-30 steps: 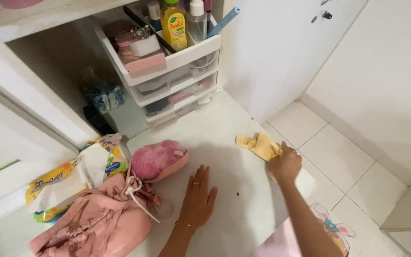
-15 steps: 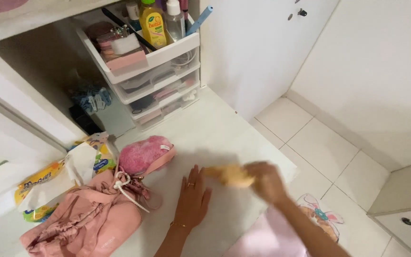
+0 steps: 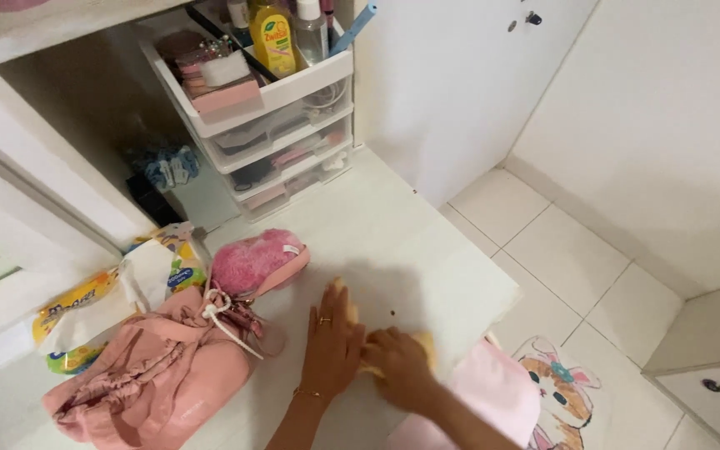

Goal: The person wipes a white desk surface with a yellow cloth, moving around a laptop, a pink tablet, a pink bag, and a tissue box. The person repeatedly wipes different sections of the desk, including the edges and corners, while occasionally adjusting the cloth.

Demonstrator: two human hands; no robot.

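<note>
1. The left hand (image 3: 331,342) lies flat on the white counter (image 3: 427,258), fingers stretched out and together, with a ring on one finger and a thin bracelet at the wrist. Its grip is open and holds nothing; the fingertips lie over one end of the yellow cloth (image 3: 422,343).
2. The right hand (image 3: 397,367) is curled down on the yellow cloth and presses it to the counter; its grip is closed over the cloth.
3. The cloth is soft and crumpled. Only small yellow parts show between and beside the two hands, near the front edge of the counter.
4. To the left lies a fluffy pink pouch (image 3: 256,262), rounded and plush.
5. Beside it is a pink fabric bag (image 3: 147,379), wrinkled, with a white cord.
6. A crinkled plastic packet (image 3: 85,312), white, yellow and blue, lies behind the bag.
7. At the back stands a white plastic drawer unit (image 3: 281,137) with clear drawers, and bottles on top.
8. The counter is smooth and matt; the floor (image 3: 560,258) has pale square tiles, and the walls are white.
</note>
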